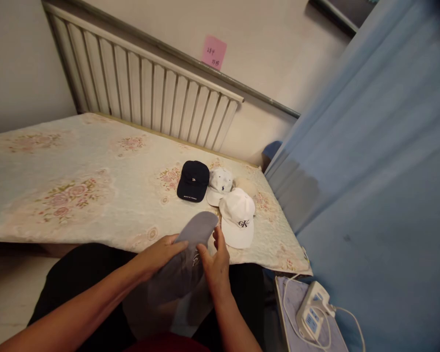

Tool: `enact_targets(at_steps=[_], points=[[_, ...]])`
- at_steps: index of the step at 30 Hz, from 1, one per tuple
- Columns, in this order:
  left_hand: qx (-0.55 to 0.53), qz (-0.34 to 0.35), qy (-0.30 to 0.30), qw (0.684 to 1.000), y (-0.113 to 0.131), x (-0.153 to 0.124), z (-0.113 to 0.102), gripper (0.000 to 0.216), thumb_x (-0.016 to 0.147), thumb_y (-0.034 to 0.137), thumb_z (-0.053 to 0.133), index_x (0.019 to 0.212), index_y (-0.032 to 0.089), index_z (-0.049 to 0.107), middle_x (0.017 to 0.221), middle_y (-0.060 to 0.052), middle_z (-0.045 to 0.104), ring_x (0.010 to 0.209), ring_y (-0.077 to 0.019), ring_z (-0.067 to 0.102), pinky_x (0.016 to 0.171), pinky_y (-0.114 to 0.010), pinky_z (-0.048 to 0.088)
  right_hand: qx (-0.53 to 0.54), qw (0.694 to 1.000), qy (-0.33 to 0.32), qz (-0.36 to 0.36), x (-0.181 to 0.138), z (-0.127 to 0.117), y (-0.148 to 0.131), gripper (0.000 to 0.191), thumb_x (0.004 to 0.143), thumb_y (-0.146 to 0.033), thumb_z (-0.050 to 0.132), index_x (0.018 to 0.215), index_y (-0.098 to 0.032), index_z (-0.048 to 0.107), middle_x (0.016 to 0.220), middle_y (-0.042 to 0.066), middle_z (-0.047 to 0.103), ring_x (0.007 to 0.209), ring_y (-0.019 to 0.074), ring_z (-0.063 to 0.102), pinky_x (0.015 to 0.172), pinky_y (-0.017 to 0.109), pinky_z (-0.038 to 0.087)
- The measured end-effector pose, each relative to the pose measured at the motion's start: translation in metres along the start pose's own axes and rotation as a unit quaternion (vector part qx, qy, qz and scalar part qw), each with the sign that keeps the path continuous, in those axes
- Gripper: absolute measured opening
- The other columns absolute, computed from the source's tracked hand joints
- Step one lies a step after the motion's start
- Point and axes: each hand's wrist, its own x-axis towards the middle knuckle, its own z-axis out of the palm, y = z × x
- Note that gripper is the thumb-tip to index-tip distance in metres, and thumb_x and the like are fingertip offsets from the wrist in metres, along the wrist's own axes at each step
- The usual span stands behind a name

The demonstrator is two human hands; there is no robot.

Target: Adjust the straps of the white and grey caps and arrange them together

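A grey baseball cap (pixel 179 274) with light embroidered lettering is held over my lap, its brim pointing away from me. My left hand (pixel 166 254) grips its left side near the brim, thumb on top. My right hand (pixel 215 264) pinches the right side, with the thumb beside the lettering. Just beyond, on the bed, lies a white cap (pixel 238 210) with dark letters. Behind it sit a smaller white cap (pixel 220 183) with a dark emblem and a black cap (pixel 193 181). A beige cap (pixel 246 185) is partly hidden behind the white ones.
The caps lie on a bed with a floral cover (pixel 106 205). A radiator (pixel 146 88) and a wall with a pink note (pixel 214 51) are behind it. On the right hangs a blue curtain (pixel 359 171). A power strip (pixel 313 313) with cords rests on a small stand (pixel 291 313).
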Motion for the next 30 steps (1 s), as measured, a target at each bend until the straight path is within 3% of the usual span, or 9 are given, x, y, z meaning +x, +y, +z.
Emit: enact_targets(at_steps=[6, 12, 20, 24, 30], points=[[-0.068, -0.008, 0.020, 0.997, -0.017, 0.004, 0.016, 0.040, 0.078, 0.037, 0.063, 0.112, 0.016, 0.064, 0.083, -0.005, 0.074, 0.078, -0.0226, 0.068, 0.071, -0.031, 0.052, 0.051, 0.998, -0.013, 0.020, -0.001, 0.012, -0.001, 0.087, 0.074, -0.028, 0.069, 0.148, -0.018, 0.026, 0.152, 0.013, 0.036, 0.142, 0.0273, 0.032, 0.116, 0.043, 0.029], [-0.090, 0.007, 0.022, 0.996, -0.021, 0.001, 0.014, 0.043, 0.074, 0.031, 0.066, 0.114, 0.015, 0.063, 0.085, -0.005, 0.074, 0.076, -0.0217, 0.068, 0.070, -0.031, 0.053, 0.080, 0.995, -0.027, 0.052, 0.001, 0.012, 0.001, 0.090, 0.068, -0.028, 0.073, 0.147, -0.019, 0.029, 0.149, 0.011, 0.041, 0.138, 0.0272, 0.039, 0.114, 0.043, 0.033], [-0.161, 0.013, -0.055, 0.985, -0.020, -0.007, 0.003, 0.046, 0.074, 0.027, 0.068, 0.118, 0.016, 0.063, 0.097, -0.009, 0.075, 0.083, -0.0241, 0.070, 0.083, -0.038, 0.053, 0.234, 0.960, -0.115, 0.103, 0.019, -0.003, 0.015, 0.096, 0.063, -0.029, 0.070, 0.147, -0.016, 0.026, 0.150, 0.015, 0.040, 0.136, 0.0267, 0.044, 0.110, 0.040, 0.038], [-0.191, 0.027, -0.076, 0.978, -0.023, -0.008, -0.006, 0.048, 0.073, 0.026, 0.070, 0.119, 0.013, 0.062, 0.100, -0.013, 0.074, 0.089, -0.0275, 0.069, 0.088, -0.042, 0.051, 0.289, 0.940, -0.155, 0.098, 0.025, -0.010, 0.018, 0.092, 0.063, -0.029, 0.068, 0.145, -0.019, 0.028, 0.143, 0.014, 0.049, 0.130, 0.0277, 0.051, 0.104, 0.044, 0.044], [-0.232, 0.021, -0.072, 0.970, -0.028, -0.007, -0.022, 0.052, 0.071, 0.020, 0.070, 0.122, 0.013, 0.060, 0.099, -0.013, 0.074, 0.087, -0.0277, 0.069, 0.084, -0.041, 0.052, 0.311, 0.914, -0.234, 0.110, 0.024, -0.014, 0.017, 0.074, 0.063, -0.035, 0.070, 0.131, -0.020, 0.046, 0.119, 0.011, 0.068, 0.104, 0.0254, 0.066, 0.086, 0.035, 0.053]])
